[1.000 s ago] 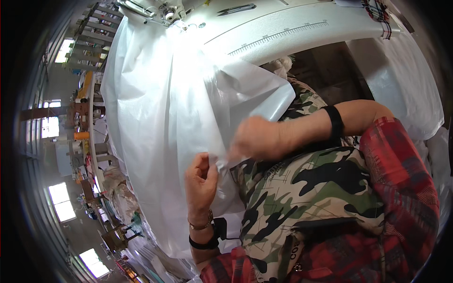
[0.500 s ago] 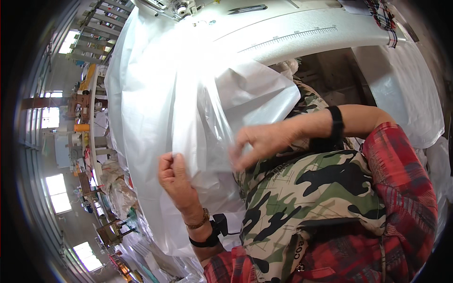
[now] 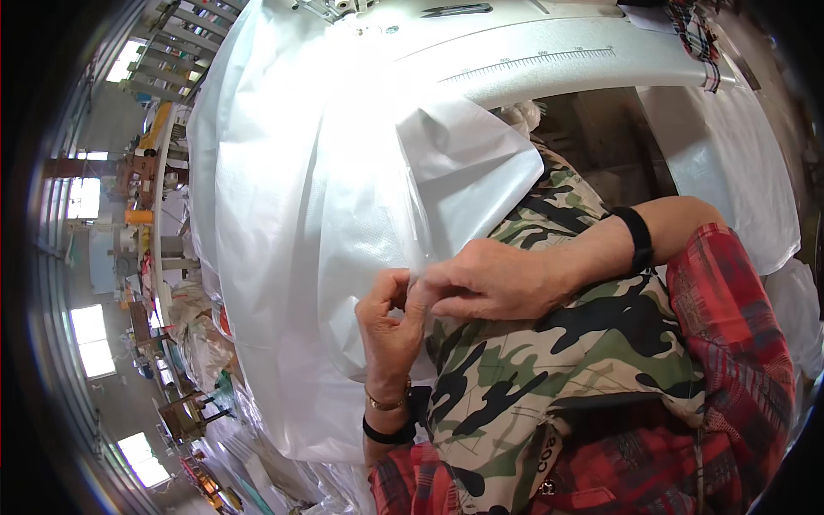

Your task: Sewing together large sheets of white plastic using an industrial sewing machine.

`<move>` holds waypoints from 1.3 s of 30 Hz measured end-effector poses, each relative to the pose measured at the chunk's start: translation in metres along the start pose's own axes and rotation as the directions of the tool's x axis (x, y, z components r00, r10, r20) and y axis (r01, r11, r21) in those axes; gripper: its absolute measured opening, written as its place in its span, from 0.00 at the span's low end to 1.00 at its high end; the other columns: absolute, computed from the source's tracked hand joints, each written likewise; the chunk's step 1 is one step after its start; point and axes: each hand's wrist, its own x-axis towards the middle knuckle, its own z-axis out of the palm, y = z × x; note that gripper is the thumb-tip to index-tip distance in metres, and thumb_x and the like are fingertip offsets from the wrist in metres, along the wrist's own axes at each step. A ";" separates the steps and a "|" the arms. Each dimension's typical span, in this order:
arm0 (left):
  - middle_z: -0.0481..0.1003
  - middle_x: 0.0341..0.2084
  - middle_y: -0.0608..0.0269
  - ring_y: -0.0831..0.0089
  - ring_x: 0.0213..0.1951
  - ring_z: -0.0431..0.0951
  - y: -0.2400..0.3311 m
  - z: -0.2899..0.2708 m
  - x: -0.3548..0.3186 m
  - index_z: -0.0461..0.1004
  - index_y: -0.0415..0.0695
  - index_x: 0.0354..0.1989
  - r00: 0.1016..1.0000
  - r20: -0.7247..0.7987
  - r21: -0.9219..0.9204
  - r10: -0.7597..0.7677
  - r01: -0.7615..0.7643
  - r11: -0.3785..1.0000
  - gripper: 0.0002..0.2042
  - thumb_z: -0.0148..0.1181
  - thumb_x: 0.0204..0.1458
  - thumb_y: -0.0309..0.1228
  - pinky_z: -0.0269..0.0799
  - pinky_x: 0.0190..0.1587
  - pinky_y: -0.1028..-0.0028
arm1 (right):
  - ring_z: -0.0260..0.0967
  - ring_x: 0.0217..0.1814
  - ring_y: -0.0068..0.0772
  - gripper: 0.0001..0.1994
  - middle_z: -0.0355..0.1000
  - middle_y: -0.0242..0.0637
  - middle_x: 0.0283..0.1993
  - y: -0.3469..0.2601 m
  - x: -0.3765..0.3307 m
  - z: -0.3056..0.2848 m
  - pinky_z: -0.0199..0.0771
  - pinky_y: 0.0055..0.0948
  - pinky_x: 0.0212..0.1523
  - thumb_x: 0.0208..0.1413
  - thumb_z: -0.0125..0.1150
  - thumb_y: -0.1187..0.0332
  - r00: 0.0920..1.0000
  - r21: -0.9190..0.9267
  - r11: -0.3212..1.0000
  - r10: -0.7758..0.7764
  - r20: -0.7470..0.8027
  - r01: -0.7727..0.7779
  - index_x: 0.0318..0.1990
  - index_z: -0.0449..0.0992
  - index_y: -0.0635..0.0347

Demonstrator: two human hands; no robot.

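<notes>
A large white plastic sheet (image 3: 270,223) drapes from the sewing table down over my lap in loose folds. My left hand (image 3: 390,322) is closed, thumb and fingers pinched on a gathered edge of the sheet. Right beside it, my right hand (image 3: 496,279) pinches the same edge, its fingertips meeting those of the left. The small bit of sheet between the fingertips is mostly hidden. Above the hands, a bright glare washes out the sheet near the machine.
At the top, part of a sewing machine (image 3: 343,9) shows, with thread snips (image 3: 457,10) nearby. The pale table (image 3: 592,73) carries a printed ruler. Another translucent sheet (image 3: 730,172) hangs at the right. A cluttered workbench (image 3: 160,197) stands along the left.
My left hand has moved right and my right hand has come in against it, so both now meet at the sheet's edge. The view has shifted slightly.
</notes>
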 end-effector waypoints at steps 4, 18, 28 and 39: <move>0.74 0.29 0.70 0.85 0.30 0.70 -0.001 0.004 -0.006 0.73 0.34 0.43 0.994 0.037 -0.222 -0.107 0.113 0.969 0.07 0.53 0.62 0.25 0.65 0.30 0.83 | 0.73 0.32 0.55 0.07 0.73 0.50 0.27 0.002 0.002 0.010 0.71 0.45 0.34 0.53 0.59 0.69 0.997 -0.202 0.977 -0.059 0.059 0.070 0.33 0.71 0.64; 0.72 0.22 0.76 0.92 0.23 0.65 -0.012 0.012 0.004 0.73 0.39 0.35 0.956 -0.051 -0.491 -0.289 0.227 0.841 0.06 0.61 0.59 0.29 0.60 0.26 0.87 | 0.72 0.38 0.36 0.10 0.73 0.41 0.33 0.037 -0.015 -0.050 0.72 0.34 0.43 0.58 0.61 0.64 0.838 -0.150 0.951 0.156 -0.524 -0.270 0.40 0.75 0.63; 0.74 0.23 0.75 0.90 0.25 0.69 -0.003 0.000 0.007 0.74 0.40 0.33 0.967 -0.091 -0.481 -0.238 0.166 0.861 0.04 0.63 0.55 0.25 0.63 0.28 0.87 | 0.67 0.32 0.40 0.15 0.67 0.47 0.29 0.101 -0.041 -0.087 0.65 0.40 0.37 0.59 0.58 0.61 0.809 -0.416 0.820 0.095 -0.580 -0.394 0.37 0.70 0.67; 0.74 0.25 0.74 0.90 0.27 0.70 0.012 0.017 0.011 0.75 0.37 0.34 0.999 -0.027 -0.078 -0.019 0.017 0.997 0.03 0.63 0.55 0.22 0.65 0.30 0.86 | 0.67 0.24 0.45 0.10 0.67 0.48 0.23 -0.004 -0.010 -0.025 0.66 0.39 0.29 0.60 0.55 0.67 0.998 -0.228 0.972 0.055 -0.019 -0.058 0.33 0.66 0.64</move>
